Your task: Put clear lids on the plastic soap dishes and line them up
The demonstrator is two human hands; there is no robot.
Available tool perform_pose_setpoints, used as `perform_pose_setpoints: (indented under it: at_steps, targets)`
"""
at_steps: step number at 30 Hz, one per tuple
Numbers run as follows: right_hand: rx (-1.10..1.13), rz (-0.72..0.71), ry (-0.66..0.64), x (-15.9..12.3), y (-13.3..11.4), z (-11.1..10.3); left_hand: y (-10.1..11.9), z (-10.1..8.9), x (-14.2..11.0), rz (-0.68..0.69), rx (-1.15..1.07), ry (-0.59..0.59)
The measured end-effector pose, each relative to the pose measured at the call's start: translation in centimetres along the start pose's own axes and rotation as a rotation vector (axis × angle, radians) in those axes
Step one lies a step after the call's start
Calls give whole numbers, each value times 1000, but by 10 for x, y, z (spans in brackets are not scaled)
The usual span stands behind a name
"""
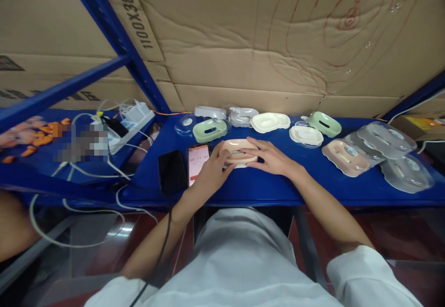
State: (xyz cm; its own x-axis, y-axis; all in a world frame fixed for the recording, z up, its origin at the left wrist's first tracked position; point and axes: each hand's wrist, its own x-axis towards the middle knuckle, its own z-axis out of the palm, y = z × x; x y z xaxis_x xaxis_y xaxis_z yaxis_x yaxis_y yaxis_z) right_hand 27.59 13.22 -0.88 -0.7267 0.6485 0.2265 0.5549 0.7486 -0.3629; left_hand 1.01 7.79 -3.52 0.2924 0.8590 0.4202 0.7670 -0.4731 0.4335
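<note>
A peach soap dish (pixel 240 146) with a slot in its floor rests on the blue tabletop, right in front of my body. My left hand (pixel 216 164) grips its left side, fingers reaching over the rim. On the right side, my right hand (pixel 270 156) curls its fingers into the dish and over its edge. A pale edge shows beneath the dish; whether it is a separate tray I cannot tell. Behind it stand a green soap dish (pixel 210 130) and a cream tray (pixel 270 122). Another cream dish (pixel 306 135) and a green one (pixel 325 124) are at the back right.
Several clear-lidded dishes (pixel 389 139) are piled at the right, with a peach one (pixel 345 157) beside them. Left of my hands lie a black phone (pixel 172 172) and a phone showing a timer (pixel 195 159). A blue post (pixel 114 29), power strip (pixel 134 122) and cables occupy the left.
</note>
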Motion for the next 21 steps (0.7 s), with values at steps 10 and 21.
perform_pose_setpoints:
  at_steps: [10,21]
  targets:
    - [-147,15,-25,0,-13,3,3,-2,0,127,111,3]
    - [84,-105,208,-45,-102,-61,20,6,-24,250,157,12]
